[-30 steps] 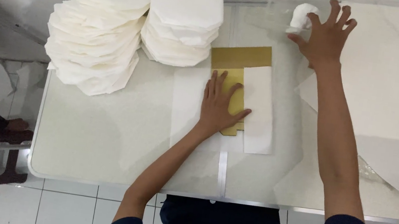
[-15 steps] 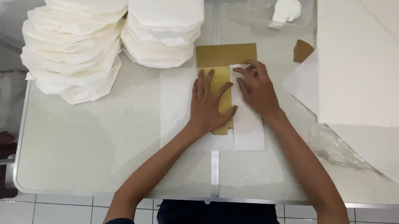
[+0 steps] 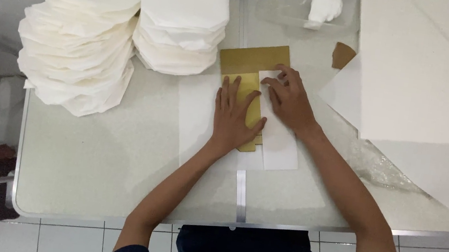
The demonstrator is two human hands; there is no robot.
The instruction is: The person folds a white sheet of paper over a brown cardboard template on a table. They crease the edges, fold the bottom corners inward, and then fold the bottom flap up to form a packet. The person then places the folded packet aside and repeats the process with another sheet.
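Desk, pale top, seen from above, metal seam running front to back near the middle.

Far left, off the desk: another person's hand and dark sleeve low by the tiled floor, next to a bit of crumpled paper.

Left rear of desk: two stacks of folded white paper pieces. The larger stack fans out toward the desk's left edge; the smaller stack sits just beside it on the right, touching or nearly so.

Centre: a gold card lying flat, with a narrower gold strip running from it toward the person. White paper sheet spread under and left of the gold pieces. A white paper strip lies along the right side of the gold strip, lapping onto the card's right end.

Left hand: flat, fingers spread, palm pressing down on the gold strip. Grips nothing.

Right hand: just beside the left, fingers bent, fingertips pressing the top end of the white strip where it meets the gold card. Grips nothing. The two hands are close, thumbs nearly meeting, not clasped.

Rear, right of centre: a white wad in a clear tray. A small brown scrap near the big sheets.

Right: large white sheets stacked and overlapping, one corner hanging toward the desk's front; crinkled clear plastic under them.
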